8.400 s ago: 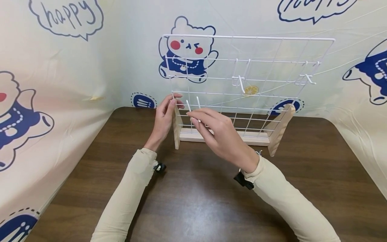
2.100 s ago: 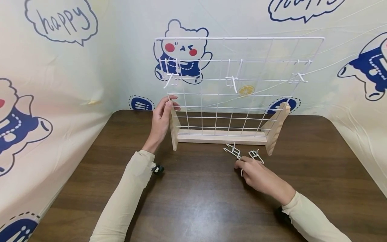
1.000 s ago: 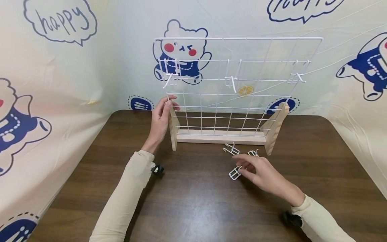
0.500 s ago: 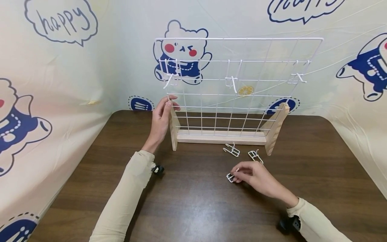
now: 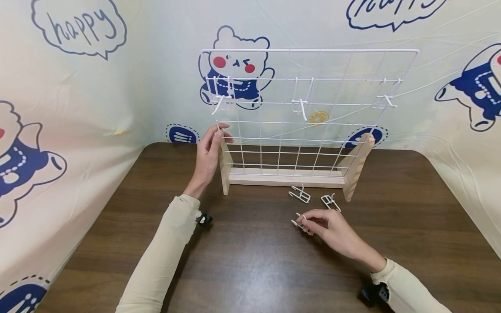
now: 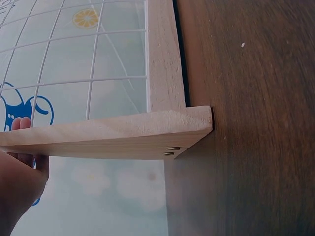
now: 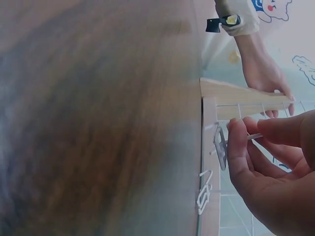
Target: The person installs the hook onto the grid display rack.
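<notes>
Toward the worktop's (image 5: pixel 250 269) far edge, your left hand (image 5: pixel 207 151) grips the wooden upright (image 5: pixel 225 169); your right hand (image 5: pixel 333 228) pinches a white hook (image 7: pixel 221 154).

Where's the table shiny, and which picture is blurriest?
Head view: pale glare on the wood-grain table, low in the middle; right wrist view: blurriest, table grain smeared, the right hand clearer; left wrist view: greyish sheen low down, sharper grain.

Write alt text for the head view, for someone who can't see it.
A person's right hand pinches a white wire hook over a brown table, near two loose hooks; the left hand holds the side of a white grid rack on which three hooks hang.
</notes>
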